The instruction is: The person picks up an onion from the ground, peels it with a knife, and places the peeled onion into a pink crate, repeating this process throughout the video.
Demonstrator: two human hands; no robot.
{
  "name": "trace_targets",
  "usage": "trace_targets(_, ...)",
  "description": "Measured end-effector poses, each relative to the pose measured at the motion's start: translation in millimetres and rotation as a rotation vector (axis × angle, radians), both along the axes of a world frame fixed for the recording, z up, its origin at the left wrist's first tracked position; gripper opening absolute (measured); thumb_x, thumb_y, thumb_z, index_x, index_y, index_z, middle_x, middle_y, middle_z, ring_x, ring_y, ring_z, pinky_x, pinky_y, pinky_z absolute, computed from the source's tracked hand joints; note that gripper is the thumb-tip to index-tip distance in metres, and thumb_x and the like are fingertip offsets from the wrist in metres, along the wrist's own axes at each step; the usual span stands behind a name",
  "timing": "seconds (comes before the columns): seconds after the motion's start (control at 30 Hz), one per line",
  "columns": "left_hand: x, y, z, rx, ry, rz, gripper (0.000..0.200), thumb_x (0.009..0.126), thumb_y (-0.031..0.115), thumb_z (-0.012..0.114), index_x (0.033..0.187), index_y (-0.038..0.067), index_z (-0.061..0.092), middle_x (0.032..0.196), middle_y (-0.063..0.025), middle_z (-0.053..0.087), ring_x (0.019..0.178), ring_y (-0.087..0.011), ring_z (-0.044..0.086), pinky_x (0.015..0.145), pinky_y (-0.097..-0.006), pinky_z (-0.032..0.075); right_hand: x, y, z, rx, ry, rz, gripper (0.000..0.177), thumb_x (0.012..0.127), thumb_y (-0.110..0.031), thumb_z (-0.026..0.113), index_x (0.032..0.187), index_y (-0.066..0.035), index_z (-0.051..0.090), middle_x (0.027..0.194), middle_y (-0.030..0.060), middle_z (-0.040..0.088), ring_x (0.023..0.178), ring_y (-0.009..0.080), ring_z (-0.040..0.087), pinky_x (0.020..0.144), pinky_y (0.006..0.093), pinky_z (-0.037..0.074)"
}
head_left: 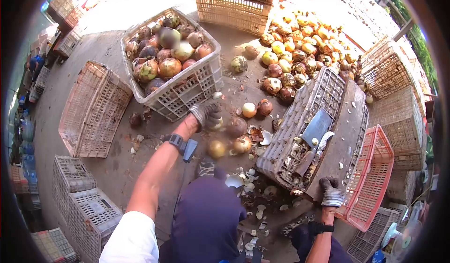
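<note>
My left hand [206, 116], in a dark glove with a pale striped cuff, reaches down beside the white crate [183, 101]. Its fingers curl over a pale onion [215, 124] that is partly hidden beneath them. Around it lie more loose onions [242, 144], brown and yellow. My right hand [331, 191], gloved the same way, is closed at the near end of a wooden board [335, 143]. This board lies across an upturned plastic crate [286, 131]. A wide-bladed cleaver [317, 128] and a curved-bladed knife [324, 142] rest on the crate beside the board.
Onions fill the white crate, and a large heap of onions [304, 45] lies beyond. A red crate [368, 181] stands at my right, with stacked crates [396, 117] behind. At left are more crates [93, 108]. Pale peelings [246, 183] litter the ground before me.
</note>
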State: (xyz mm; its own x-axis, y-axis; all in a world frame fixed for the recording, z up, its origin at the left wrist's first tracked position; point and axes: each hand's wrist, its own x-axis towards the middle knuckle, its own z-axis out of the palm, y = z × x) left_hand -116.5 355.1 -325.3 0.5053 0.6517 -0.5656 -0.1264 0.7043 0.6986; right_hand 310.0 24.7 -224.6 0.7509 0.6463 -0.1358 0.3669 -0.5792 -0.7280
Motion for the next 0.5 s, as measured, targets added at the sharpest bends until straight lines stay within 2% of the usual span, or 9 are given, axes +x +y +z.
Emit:
trace_targets(0.03, -2.3, 3.7, -11.4, -0.049, 0.032, 0.031, 0.032, 0.089, 0.028, 0.06, 0.1, -0.003, 0.064, 0.083, -0.0127, 0.068, 0.068, -0.0204, 0.066, 0.061, -0.0305, 0.055, 0.7, -0.9, 0.8, 0.012, -0.03, 0.008, 0.022, 0.072, -0.019, 0.074, 0.083, -0.001, 0.069, 0.075, 0.0071, 0.069, 0.069, 0.0156, 0.064, 0.069, 0.0307, 0.05)
trace_targets(0.13, -19.5, 26.0, -112.1, 0.538, 0.278, -0.185, 0.032, 0.088, 0.028, 0.062, 0.099, -0.001, 0.066, 0.086, -0.0083, 0.068, 0.072, -0.0143, 0.062, 0.067, -0.0287, 0.053, -0.6, 1.6, 4.4, -0.093, -0.105, 0.012, 0.024, 0.072, -0.02, 0.073, 0.085, 0.0, 0.069, 0.077, 0.0094, 0.069, 0.069, 0.0176, 0.064, 0.069, 0.0331, 0.05)
trace_targets(0.23, 8.1, -3.6, -71.0, 0.803, 0.743, -0.468, 0.034, 0.085, 0.029, 0.061, 0.109, 0.004, 0.065, 0.102, -0.01, 0.067, 0.088, -0.0218, 0.061, 0.081, -0.0345, 0.048, -4.9, 2.3, 6.3, -0.056, -0.122, 0.022, 0.029, 0.072, -0.025, 0.072, 0.087, 0.0, 0.068, 0.078, 0.0119, 0.069, 0.069, 0.0214, 0.064, 0.069, 0.0346, 0.049)
trace_targets(0.27, 20.7, -12.6, -45.8, 0.849, 0.893, -0.613, 0.035, 0.087, 0.03, 0.056, 0.112, 0.006, 0.063, 0.111, -0.0126, 0.065, 0.099, -0.0268, 0.062, 0.087, -0.0364, 0.047, -3.5, 0.8, 0.8, -0.029, -0.121, 0.015, 0.03, 0.072, -0.026, 0.072, 0.088, -0.001, 0.068, 0.078, 0.0122, 0.069, 0.069, 0.0219, 0.064, 0.069, 0.0347, 0.049)
trace_targets(0.3, 35.0, -25.2, -10.2, 0.898, 0.795, -0.6, 0.035, 0.084, 0.028, 0.06, 0.112, 0.006, 0.064, 0.109, -0.0135, 0.066, 0.098, -0.0257, 0.062, 0.087, -0.0367, 0.047, -3.3, 0.8, -1.7, -0.038, -0.156, 0.011, 0.03, 0.072, -0.026, 0.073, 0.085, 0.0, 0.067, 0.076, 0.0116, 0.068, 0.068, 0.0221, 0.063, 0.069, 0.035, 0.048)
trace_targets(0.33, 39.7, -20.8, -51.3, 1.058, 0.72, -0.55, 0.037, 0.082, 0.029, 0.061, 0.111, 0.006, 0.064, 0.106, -0.0159, 0.066, 0.095, -0.0289, 0.063, 0.085, -0.0385, 0.048, -2.9, 0.7, -3.7, -0.031, -0.137, -0.002, 0.025, 0.072, -0.022, 0.073, 0.085, -0.001, 0.067, 0.076, 0.0094, 0.068, 0.069, 0.0189, 0.062, 0.069, 0.0324, 0.048)
trace_targets(0.4, 67.9, -37.7, -2.0, 1.026, 0.996, -0.732, 0.04, 0.073, 0.034, 0.069, 0.1, 0.005, 0.064, 0.095, -0.0177, 0.066, 0.091, -0.033, 0.062, 0.08, -0.0412, 0.049, -2.4, -0.3, -2.8, -0.036, -0.105, -0.026, 0.018, 0.072, -0.013, 0.074, 0.085, -0.002, 0.067, 0.076, 0.0048, 0.067, 0.071, 0.0127, 0.059, 0.069, 0.0271, 0.047)
trace_targets(0.5, 103.1, -53.9, -26.1, 1.159, 0.975, -0.979, 0.041, 0.073, 0.032, 0.067, 0.105, 0.007, 0.062, 0.098, -0.0181, 0.065, 0.092, -0.0356, 0.062, 0.077, -0.0436, 0.05, -3.8, -0.1, -2.9, 0.001, -0.138, -0.018, 0.023, 0.071, -0.019, 0.075, 0.082, -0.002, 0.066, 0.071, 0.0071, 0.066, 0.065, 0.0161, 0.059, 0.065, 0.0315, 0.048)
